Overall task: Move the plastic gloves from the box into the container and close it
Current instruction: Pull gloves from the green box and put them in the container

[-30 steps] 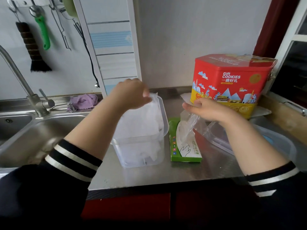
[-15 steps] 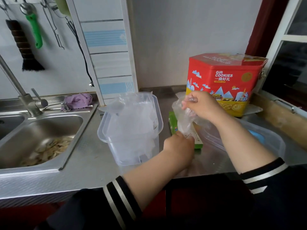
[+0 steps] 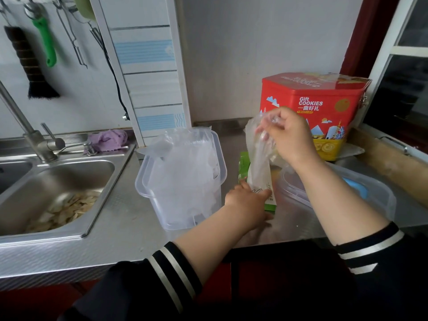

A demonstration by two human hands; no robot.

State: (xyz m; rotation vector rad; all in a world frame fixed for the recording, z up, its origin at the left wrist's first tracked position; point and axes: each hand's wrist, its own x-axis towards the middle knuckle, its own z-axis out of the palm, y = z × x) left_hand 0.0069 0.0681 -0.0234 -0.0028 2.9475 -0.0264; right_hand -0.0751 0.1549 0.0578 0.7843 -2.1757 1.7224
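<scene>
**Gloves Coming Out of the Green Box**

Steel table (image 3: 120, 228) runs along a white wall, with a steel sink (image 3: 69, 172) sunk into it on the left. Near the middle stands a clear plastic container (image 3: 183, 181), open, with thin transparent plastic gloves (image 3: 185, 163) heaped inside and spilling over its back rim. Just to its right lies a flat green cardboard glove box (image 3: 268, 202). The left hand (image 3: 247, 200) presses down on the box's near end, its grip flat. The right hand (image 3: 289, 135) is raised above the box, its grip clenched on a bunch of clear gloves (image 3: 257, 158) that trails down to the box. A clear plastic lid with a blue tab (image 3: 361, 191) lies to the right. Behind stands 1 red cookie tin (image 3: 312, 107).
</scene>
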